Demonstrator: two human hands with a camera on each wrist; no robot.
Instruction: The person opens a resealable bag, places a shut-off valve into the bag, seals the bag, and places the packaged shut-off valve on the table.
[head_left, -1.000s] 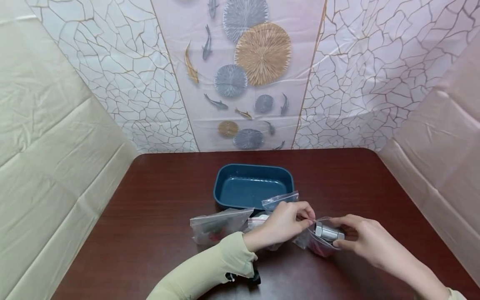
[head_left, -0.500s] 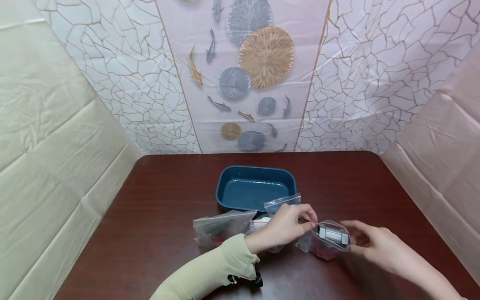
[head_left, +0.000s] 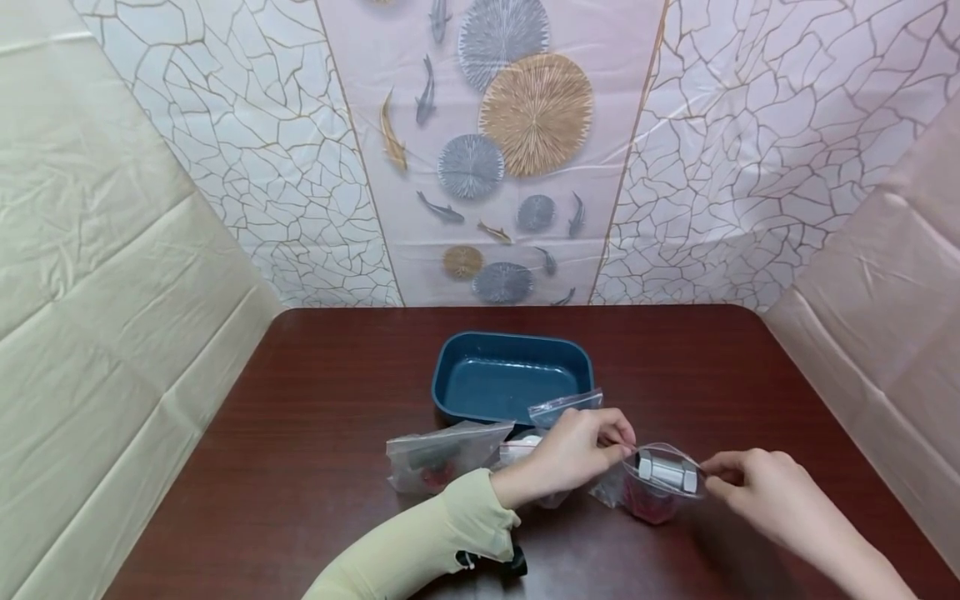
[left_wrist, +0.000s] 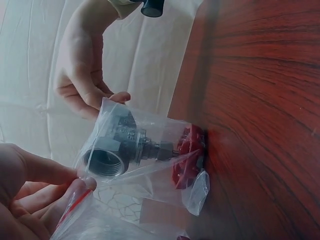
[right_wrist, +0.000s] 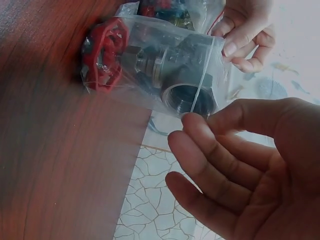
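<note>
A clear zip bag stands on the table with a metal gate valve inside it. The valve's red handwheel is down against the table, and its threaded body points up at the bag's mouth. My left hand pinches one side of the bag's rim between thumb and finger. On the opposite side, my right hand pinches the rim between thumb and forefinger, its other fingers loosely bent in the right wrist view. The valve sits wholly within the bag.
Behind the hands lies a dark blue rectangular tray. Another zip bag with something red inside stands to the left. A further bag and a white item are partly hidden by the left hand. Fabric walls enclose the table.
My right hand has drawn back from the valve to the right and now holds the bag's edge. The valve sits lower in the bag. My left hand keeps its pinch.
</note>
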